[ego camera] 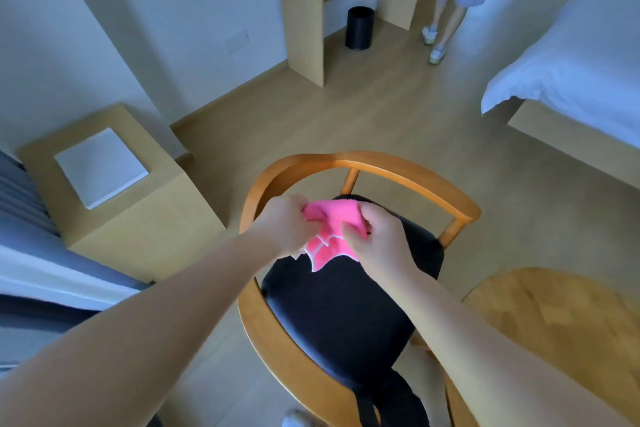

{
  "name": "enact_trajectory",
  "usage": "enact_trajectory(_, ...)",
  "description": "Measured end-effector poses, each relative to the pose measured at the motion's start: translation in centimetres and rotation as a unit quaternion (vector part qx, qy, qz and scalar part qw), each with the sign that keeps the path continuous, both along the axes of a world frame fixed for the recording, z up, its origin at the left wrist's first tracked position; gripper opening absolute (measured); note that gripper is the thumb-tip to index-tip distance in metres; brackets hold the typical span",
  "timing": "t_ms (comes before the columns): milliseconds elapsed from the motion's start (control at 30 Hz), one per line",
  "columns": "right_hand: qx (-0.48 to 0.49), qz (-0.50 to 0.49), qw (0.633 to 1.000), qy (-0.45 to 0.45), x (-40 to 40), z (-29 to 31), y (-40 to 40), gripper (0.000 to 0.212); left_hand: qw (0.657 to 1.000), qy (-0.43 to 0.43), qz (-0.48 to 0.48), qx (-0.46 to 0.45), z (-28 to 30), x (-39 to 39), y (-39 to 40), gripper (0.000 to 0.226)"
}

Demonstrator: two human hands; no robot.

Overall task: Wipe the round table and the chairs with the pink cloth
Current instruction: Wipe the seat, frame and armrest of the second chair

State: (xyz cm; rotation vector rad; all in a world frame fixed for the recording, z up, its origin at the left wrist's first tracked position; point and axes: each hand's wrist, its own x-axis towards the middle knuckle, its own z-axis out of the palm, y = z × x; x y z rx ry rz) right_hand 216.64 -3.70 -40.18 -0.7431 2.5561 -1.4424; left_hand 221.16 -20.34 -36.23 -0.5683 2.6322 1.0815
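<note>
A pink cloth (pixel 329 232) with a white hem is bunched between both my hands, held above the black seat of a wooden chair (pixel 408 180) with a curved backrest. My left hand (pixel 287 222) grips the cloth's left side, and my right hand (pixel 377 239) pinches its right side. A corner of the cloth hangs down over the seat. The round wooden table (pixel 554 326) shows at the lower right, beside the chair.
A wooden side cabinet (pixel 138 218) with a white panel on top stands to the left. A wooden desk (pixel 311 21) and a black bin (pixel 359 28) are at the back. A person's legs (pixel 450 10) show near the desk. A bed with white linen (pixel 571 73) fills the right.
</note>
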Motion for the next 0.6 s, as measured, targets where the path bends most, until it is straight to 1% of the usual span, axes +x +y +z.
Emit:
enact_trajectory(33,-0.007,0.014,0.999,0.038,0.6,-0.1,-0.6,0.042,0.999,-0.004,0.034,0.025,0.0,0.0,0.0,0.017)
enact_trajectory(67,-0.016,0.038,0.997,0.061,1.0,-0.2,-1.0,0.040,0.996,-0.005,0.072,0.053,0.1,0.0,0.0,0.016)
enact_trajectory(100,-0.014,0.066,0.996,0.059,1.3,-0.3,-1.3,0.028,0.990,-0.002,0.106,0.088,0.1,-0.1,0.0,0.017)
enact_trajectory(133,-0.008,0.105,0.993,0.047,1.3,-0.6,-1.4,0.008,0.981,-0.003,0.130,0.143,0.3,-0.1,0.0,0.017)
enact_trajectory(167,0.006,0.133,0.991,0.033,1.2,-0.8,-1.5,0.011,0.968,-0.009,0.135,0.211,0.6,-0.1,0.1,0.018)
enact_trajectory(200,0.019,0.147,0.989,0.022,0.9,-1.0,-1.4,0.026,0.956,-0.020,0.121,0.267,0.8,-0.1,0.4,0.020)
enact_trajectory(233,0.031,0.138,0.990,0.024,0.6,-1.4,-1.3,0.036,0.951,-0.029,0.098,0.292,0.7,-0.2,0.7,0.021)
enact_trajectory(267,0.027,0.114,0.993,0.034,0.0,-2.0,-1.1,0.040,0.959,-0.035,0.074,0.271,0.5,-0.5,1.0,0.024)
enact_trajectory(300,0.023,0.081,0.996,0.037,-0.6,-2.6,-0.9,0.037,0.972,-0.037,0.054,0.226,-0.1,-1.0,1.3,0.027)
enact_trajectory(333,0.014,0.050,0.998,0.030,-1.1,-3.2,-0.6,0.030,0.985,-0.042,0.032,0.164,-0.7,-1.4,1.6,0.032)
enact_trajectory(400,-0.022,0.034,0.999,-0.036,-2.4,-4.2,0.1,0.018,0.995,-0.072,-0.024,0.063,-2.4,-2.5,2.1,0.038)
enact_trajectory(433,-0.043,0.043,0.994,-0.086,-3.1,-4.4,0.6,0.020,0.994,-0.093,-0.051,0.029,-3.4,-3.0,2.2,0.035)
enact_trajectory(467,-0.055,0.059,0.987,-0.136,-3.7,-4.4,1.2,0.028,0.992,-0.111,-0.066,0.007,-3.9,-3.3,2.4,0.031)
enact_trajectory(500,-0.062,0.075,0.981,-0.166,-4.4,-4.7,1.7,0.035,0.989,-0.126,-0.072,-0.009,-4.3,-3.6,2.5,0.031)
enact_trajectory(533,-0.065,0.077,0.979,-0.180,-5.1,-5.0,2.1,0.040,0.987,-0.137,-0.072,-0.033,-4.7,-3.9,2.5,0.035)
enact_trajectory(600,-0.082,0.056,0.975,-0.198,-6.5,-6.1,2.3,0.038,0.985,-0.143,-0.065,-0.073,-5.3,-4.5,2.1,0.041)
